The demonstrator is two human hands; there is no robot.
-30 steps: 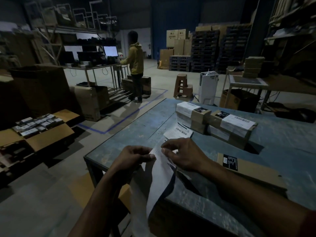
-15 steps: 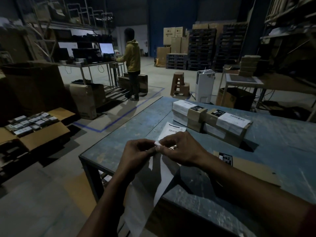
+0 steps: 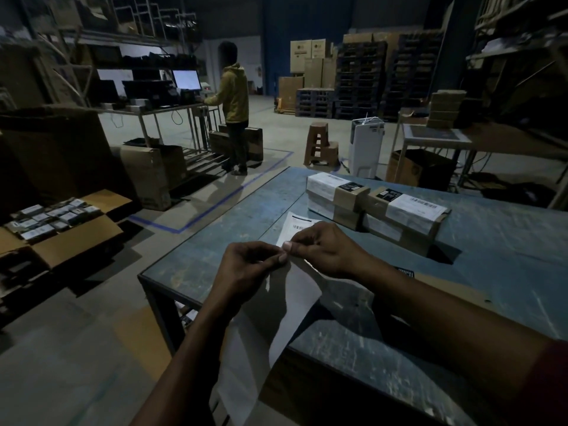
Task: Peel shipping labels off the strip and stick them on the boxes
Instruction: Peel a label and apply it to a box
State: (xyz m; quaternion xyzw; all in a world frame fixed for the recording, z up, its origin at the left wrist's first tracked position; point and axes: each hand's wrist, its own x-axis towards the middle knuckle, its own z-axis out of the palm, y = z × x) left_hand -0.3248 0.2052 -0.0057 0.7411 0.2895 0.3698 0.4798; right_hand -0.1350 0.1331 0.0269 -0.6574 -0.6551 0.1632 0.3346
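both hands meet above the near edge of the blue counter [image 3: 507,241], thumbs and fingertips close together. the left hand [image 3: 246,269] has its grip pinched on the top corner of the label strip [image 3: 285,305], and the right hand [image 3: 325,250] pinches the same top edge just beside it, thumbnails nearly touching. the strip hangs down from the fingers, past the counter edge toward the floor. a loose label [image 3: 295,224] with a barcode lies on the counter just behind the right hand. farther back on the counter two long cardboard boxes [image 3: 378,207] sit end to end, each already wearing a white label. another flat box [image 3: 445,285] lies behind the right forearm, mostly hidden.
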